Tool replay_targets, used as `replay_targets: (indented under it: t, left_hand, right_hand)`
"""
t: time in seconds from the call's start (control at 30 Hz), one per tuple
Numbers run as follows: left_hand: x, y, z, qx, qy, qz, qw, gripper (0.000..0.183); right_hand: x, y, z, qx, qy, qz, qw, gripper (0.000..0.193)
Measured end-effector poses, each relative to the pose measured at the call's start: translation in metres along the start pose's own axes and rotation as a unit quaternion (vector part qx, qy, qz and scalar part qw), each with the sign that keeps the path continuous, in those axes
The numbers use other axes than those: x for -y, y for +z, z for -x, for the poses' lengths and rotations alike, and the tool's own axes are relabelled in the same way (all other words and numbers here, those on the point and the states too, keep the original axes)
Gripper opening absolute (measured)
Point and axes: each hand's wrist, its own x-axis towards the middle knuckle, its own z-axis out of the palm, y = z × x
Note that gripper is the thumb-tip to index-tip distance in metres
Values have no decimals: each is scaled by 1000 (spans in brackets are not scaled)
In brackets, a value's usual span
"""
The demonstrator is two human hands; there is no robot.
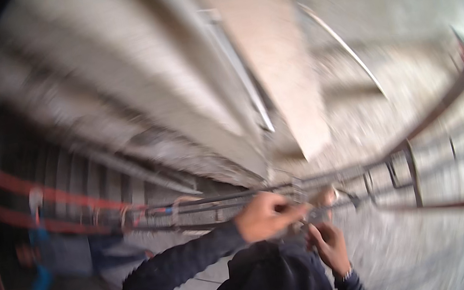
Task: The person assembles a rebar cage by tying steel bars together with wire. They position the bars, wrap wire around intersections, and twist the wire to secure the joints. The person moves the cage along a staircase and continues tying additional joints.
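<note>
My left hand (pixel 269 215) reaches over the near side of a cage of steel bars (pixel 414 177). Its fingers are drawn together in a pinch, pointing right. Close by on the right, my right hand (pixel 329 246) is curled, with thumb and fingers bent toward the same spot. Between them is a small grey piece (pixel 315 215), too smeared to name; both hands seem to close on it or around it. Dark long sleeves cover my forearms, and something pale shows at the right wrist. A brownish blurred shape (pixel 325 196) lies just beyond the fingers.
Square stirrups and long bars run left and right across the view. A person (pixel 70 255) in blue sleeves is at the left, near red bars (pixel 70 198). Beyond lie concrete beams (pixel 265 48), a thin white pipe (pixel 344 45) and rough ground (pixel 408 68).
</note>
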Motion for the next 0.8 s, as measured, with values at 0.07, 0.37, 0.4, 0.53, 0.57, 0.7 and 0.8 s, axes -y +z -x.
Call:
replay_targets:
  t: [0.07, 0.37, 0.4, 0.53, 0.57, 0.7, 0.8]
  left_hand:
    - [-5, 2, 2, -15, -44, 14, 999, 42]
    - [-16, 17, 25, 73, -141, 26, 987, 44]
    - [-17, 17, 25, 78, -159, 28, 984, 44]
    - [-17, 21, 19, 51, -169, 54, 983, 42]
    - [-17, 21, 18, 52, -175, 46, 982, 42]
    - [-19, 19, 16, 40, -191, 42, 980, 40]
    - [-19, 16, 17, 30, -191, 24, 981, 40]
  right_hand:
    - [-5, -8, 4, -9, -60, -12, 998, 25]
    - [14, -11, 39, -73, -161, -105, 979, 28]
    - [18, -9, 39, -75, -160, -112, 978, 28]
    - [20, -10, 28, -47, -172, -140, 974, 27]
    - [17, -14, 25, -22, -170, -85, 981, 30]
    - [8, -25, 15, -31, -320, 52, 945, 42]
    - [4, -27, 12, 48, -290, 57, 954, 43]
